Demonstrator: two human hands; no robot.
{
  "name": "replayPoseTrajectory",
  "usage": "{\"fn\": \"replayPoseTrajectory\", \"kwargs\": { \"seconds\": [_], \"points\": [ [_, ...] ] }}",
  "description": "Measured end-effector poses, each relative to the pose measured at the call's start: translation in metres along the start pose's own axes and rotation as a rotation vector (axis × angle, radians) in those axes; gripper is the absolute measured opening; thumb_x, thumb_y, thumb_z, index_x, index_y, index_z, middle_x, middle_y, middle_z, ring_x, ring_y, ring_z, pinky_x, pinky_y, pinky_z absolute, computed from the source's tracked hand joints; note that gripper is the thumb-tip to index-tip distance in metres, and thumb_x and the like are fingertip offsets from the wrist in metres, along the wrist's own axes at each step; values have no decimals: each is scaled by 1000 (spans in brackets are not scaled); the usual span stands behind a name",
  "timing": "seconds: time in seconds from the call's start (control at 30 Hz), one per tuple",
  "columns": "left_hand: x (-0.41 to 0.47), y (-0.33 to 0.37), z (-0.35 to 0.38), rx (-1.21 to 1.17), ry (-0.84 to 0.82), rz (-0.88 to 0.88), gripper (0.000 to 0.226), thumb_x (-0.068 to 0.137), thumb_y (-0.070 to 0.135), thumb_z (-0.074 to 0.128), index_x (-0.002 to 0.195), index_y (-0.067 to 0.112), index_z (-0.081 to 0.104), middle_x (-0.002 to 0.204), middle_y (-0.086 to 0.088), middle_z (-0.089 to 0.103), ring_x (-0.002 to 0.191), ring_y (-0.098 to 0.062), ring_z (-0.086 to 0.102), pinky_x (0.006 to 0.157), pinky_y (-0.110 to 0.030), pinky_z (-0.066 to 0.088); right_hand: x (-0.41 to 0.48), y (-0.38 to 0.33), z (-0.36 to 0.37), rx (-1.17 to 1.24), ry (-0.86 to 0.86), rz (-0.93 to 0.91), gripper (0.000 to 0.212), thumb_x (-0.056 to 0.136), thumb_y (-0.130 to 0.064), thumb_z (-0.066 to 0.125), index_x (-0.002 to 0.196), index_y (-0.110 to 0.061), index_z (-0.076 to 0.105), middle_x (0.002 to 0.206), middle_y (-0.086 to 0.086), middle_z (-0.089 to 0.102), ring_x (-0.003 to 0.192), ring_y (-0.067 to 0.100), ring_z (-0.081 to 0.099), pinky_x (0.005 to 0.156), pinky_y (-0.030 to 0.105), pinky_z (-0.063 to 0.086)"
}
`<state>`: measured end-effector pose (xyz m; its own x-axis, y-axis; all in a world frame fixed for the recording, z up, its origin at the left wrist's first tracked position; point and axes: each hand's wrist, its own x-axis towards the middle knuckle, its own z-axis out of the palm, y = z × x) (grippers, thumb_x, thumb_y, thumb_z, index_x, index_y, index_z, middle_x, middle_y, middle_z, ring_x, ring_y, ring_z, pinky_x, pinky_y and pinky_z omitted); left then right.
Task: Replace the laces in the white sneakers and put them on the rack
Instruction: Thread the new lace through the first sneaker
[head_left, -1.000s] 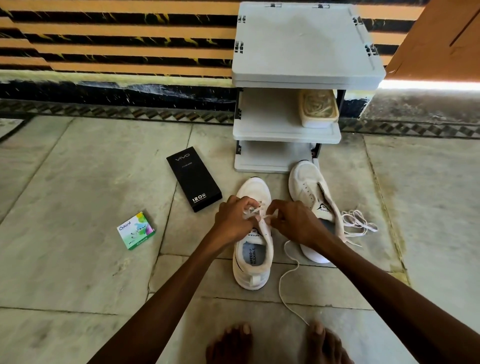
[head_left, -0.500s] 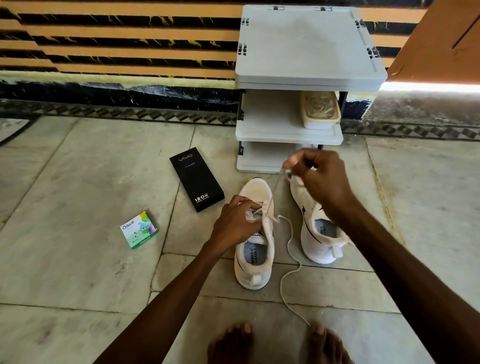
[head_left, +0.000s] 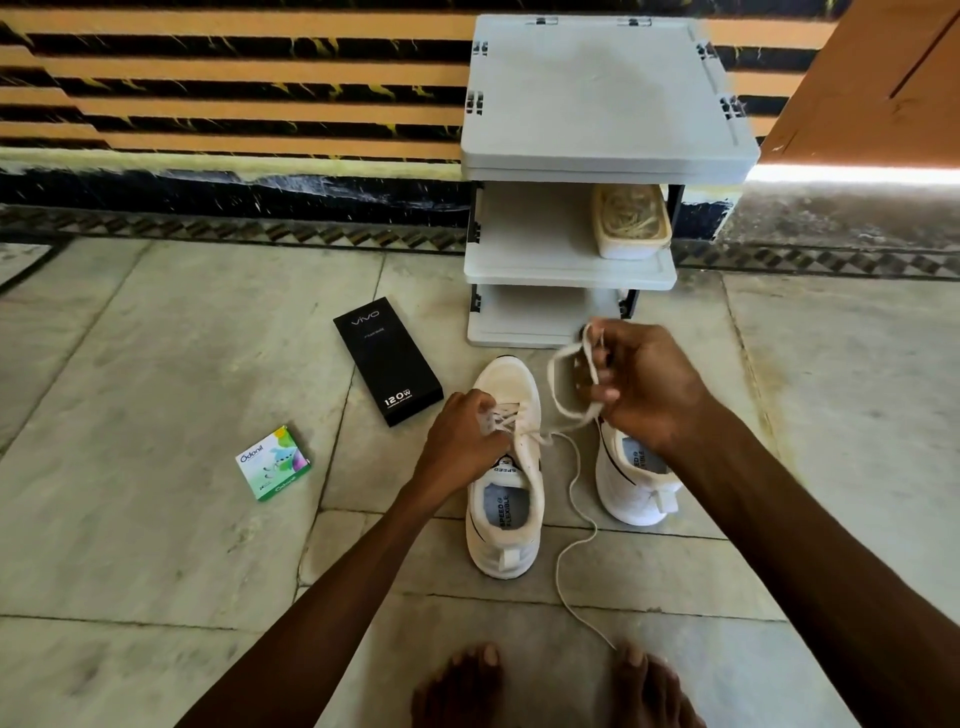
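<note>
Sneaker (head_left: 511, 387) points toe-first at the rack (head_left: 602, 93); left hand (head_left: 462, 441) pinches its lace (head_left: 574, 483), right hand (head_left: 649, 389) grips that lace.

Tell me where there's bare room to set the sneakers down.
The rack's top is bare; the middle shelf is free left of the tub. Floor right of the rack is open too. Crowded in front: half-laced sneaker, other sneaker, lace, left hand, right hand.

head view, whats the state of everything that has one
left sneaker, upright on floor, partly laced
right sneaker, upright on floor, front hidden
lace, threaded in left sneaker, tail on floor
left hand, pinches lace at eyelets
right hand, holds a lace loop up
rack, middle shelf holds a tub
black box, closed
green box, closed
</note>
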<state>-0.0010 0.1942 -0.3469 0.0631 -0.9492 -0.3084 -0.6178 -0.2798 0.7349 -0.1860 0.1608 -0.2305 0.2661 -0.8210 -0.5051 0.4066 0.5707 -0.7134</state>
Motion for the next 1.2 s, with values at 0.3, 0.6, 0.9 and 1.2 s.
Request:
{"fn": "replayPoseTrajectory", "kwargs": {
  "seconds": [0.3, 0.6, 0.9, 1.2],
  "points": [
    [0, -5, -2, -91, 16, -25, 34, 82, 20, 70, 115, 21, 60, 119, 1, 58, 104, -16, 60, 94, -41, 53, 16, 77, -43, -1602, 37, 247, 26, 94, -16, 50, 104, 1, 66, 87, 11, 60, 80, 28, 60, 60, 29, 43],
    [1, -6, -5, -83, -13, -25, 36, 82, 21, 72, 116, 21, 59, 121, 1, 57, 103, -15, 59, 93, -37, 53, 22, 72, -21, -1872, 302, -238, 28, 96, -33, 52, 109, -8, 59, 110, 12, 64, 98, 32, 63, 73, 33, 44],
    [1, -5, -3, -51, -9, -11, 36, 83, 21, 71, 117, 21, 58, 122, 0, 55, 104, -16, 58, 92, -36, 53, 52, 86, -21, -1414, 171, -139, 31, 86, -18, 67, 113, -18, 52, 103, 7, 69, 91, 23, 65, 75, 31, 49],
    [1, -4, 2, -17, 13, -40, 35, 83, 23, 71, 115, 23, 56, 121, -2, 56, 107, -18, 59, 91, -36, 53, 49, 81, -31, -1514, 109, -183, 18, 91, -14, 58, 109, -15, 64, 112, 8, 68, 102, 25, 63, 78, 29, 46]
  ]
}}
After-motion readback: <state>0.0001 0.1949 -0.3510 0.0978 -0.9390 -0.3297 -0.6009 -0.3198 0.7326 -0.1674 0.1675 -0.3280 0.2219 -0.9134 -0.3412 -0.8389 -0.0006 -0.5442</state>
